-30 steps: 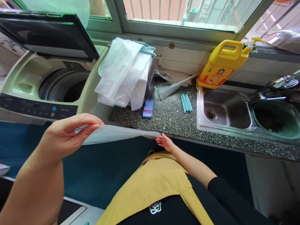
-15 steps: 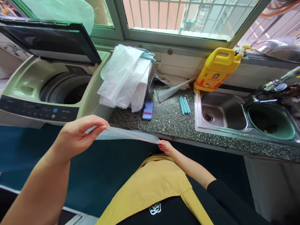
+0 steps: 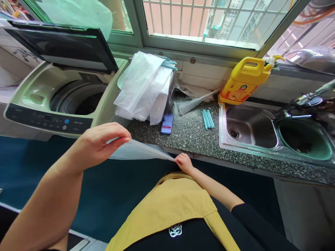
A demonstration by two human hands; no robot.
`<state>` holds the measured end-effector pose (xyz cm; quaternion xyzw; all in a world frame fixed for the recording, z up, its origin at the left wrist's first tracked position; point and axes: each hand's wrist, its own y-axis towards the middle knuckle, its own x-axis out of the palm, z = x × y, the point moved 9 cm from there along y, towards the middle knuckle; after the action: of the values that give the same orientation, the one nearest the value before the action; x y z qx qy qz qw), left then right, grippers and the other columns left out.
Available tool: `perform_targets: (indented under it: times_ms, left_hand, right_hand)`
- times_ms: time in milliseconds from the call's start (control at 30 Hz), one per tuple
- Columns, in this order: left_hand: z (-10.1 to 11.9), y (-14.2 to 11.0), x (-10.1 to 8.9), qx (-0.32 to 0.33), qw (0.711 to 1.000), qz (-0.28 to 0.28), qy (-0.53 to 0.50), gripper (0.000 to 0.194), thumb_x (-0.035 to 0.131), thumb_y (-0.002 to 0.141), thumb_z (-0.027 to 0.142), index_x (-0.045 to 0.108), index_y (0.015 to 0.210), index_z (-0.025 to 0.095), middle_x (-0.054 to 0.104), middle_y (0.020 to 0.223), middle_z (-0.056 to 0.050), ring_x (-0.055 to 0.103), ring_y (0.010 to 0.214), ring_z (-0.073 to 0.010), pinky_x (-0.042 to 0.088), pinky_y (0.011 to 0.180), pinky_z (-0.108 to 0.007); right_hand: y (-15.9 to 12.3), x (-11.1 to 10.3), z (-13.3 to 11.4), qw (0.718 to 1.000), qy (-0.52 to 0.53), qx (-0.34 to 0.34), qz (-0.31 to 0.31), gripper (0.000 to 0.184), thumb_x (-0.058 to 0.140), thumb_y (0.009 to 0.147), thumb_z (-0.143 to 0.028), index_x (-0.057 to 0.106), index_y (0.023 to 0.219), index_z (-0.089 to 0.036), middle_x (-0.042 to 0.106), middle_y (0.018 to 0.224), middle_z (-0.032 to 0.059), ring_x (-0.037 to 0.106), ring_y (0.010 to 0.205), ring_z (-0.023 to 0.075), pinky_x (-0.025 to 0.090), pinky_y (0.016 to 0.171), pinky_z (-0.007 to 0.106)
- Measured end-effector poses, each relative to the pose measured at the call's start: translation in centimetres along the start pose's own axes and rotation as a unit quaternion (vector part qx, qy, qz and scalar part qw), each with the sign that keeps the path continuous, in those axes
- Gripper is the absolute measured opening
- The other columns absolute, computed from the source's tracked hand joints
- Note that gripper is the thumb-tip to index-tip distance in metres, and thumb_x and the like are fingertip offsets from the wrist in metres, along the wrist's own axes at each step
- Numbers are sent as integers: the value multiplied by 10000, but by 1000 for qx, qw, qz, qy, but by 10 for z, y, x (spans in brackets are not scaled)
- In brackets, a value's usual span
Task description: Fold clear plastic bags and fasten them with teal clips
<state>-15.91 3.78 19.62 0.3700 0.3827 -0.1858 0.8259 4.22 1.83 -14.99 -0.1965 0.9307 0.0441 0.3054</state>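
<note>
A clear plastic bag is stretched between my two hands in front of the counter's edge. My left hand pinches its left end between thumb and fingertips. My right hand is closed on its right end, lower and close to the yellow apron. Beyond the hands, several similar plastic bags lie draped in a pile over a dark object on the counter. A phone with a blurred screen lies by the pile. Several teal plastic strips lie side by side near the sink.
On the left stands a top-loading washing machine with its lid raised. A yellow pump jug stands behind the steel sink, whose right basin holds a green tub. The speckled counter runs under a barred window.
My left hand has moved right, closer to my right hand. The bag now hangs slacker and wider near the left hand. The view has shifted slightly.
</note>
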Motion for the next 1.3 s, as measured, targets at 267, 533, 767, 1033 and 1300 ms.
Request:
perform_targets:
  times_ms: [267, 533, 767, 1033, 1300]
  left_hand:
    - [0, 3, 19, -24, 999, -29, 2, 101, 558, 819, 235, 624, 744, 222, 660, 670, -18, 605, 607, -159, 480, 574, -251]
    - [17, 27, 80, -34, 991, -127, 26, 261, 459, 888, 289, 618, 702, 199, 633, 658, -22, 577, 639, -155, 434, 637, -257]
    - [-35, -15, 9, -104, 941, 309, -92, 572, 619, 713, 619, 558, 1148, 251, 632, 1079, -66, 598, 993, -225, 454, 908, -374]
    - [-86, -38, 144, -320, 836, 142, -422, 565, 764, 540, 605, 699, 891, 167, 705, 811, -95, 651, 832, -236, 505, 766, -330]
    - [-84, -34, 145, -362, 813, 241, -386, 409, 696, 652, 584, 699, 654, 175, 643, 603, -22, 571, 613, -144, 470, 627, -260]
  right_hand:
    - [-15, -20, -14, 999, -18, -10, -34, 601, 777, 617, -392, 599, 1155, -194, 589, 1202, 145, 511, 1107, 310, 396, 952, 475]
    - [22, -75, -183, 970, 68, -212, 101, 245, 576, 833, -399, 636, 972, -206, 664, 899, 65, 576, 840, 193, 457, 804, 337]
    - [30, -119, -164, 969, 181, -121, 114, 259, 583, 828, -421, 667, 737, -193, 649, 715, 27, 570, 663, 147, 452, 650, 273]
    - [46, -149, -137, 944, 315, -32, 91, 358, 659, 728, -555, 649, 722, -198, 686, 694, 21, 625, 663, 150, 509, 675, 286]
    - [47, -128, -93, 939, 326, 37, 99, 511, 767, 544, -596, 669, 843, -193, 703, 811, 40, 637, 758, 182, 507, 729, 304]
